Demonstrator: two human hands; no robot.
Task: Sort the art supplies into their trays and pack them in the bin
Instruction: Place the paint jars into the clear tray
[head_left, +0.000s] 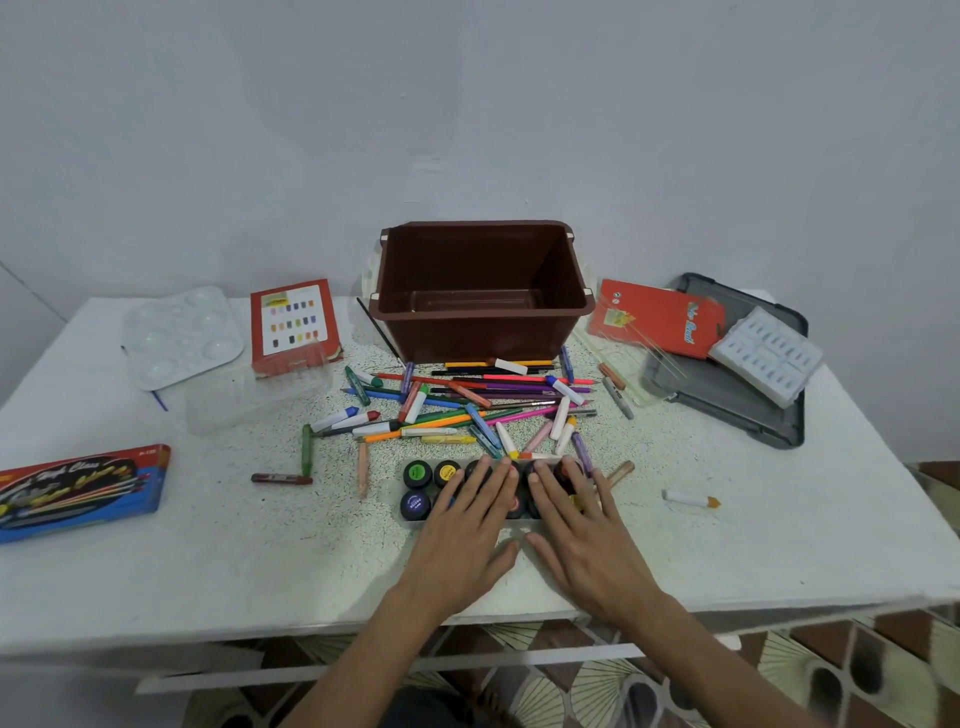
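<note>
We're laying both hands flat, fingers straight, gripping nothing. Left hand (462, 525) and right hand (582, 525) are resting side by side on the paint pots (417, 472) sitting in their tray (514, 527) near the table's (208, 561) front edge. Loose pencils and crayons (467, 405) are lying just beyond. Brown bin (478, 332) is standing upright behind that pile. Grey lid (727, 395) is lying right, palette (182, 338) left.
</note>
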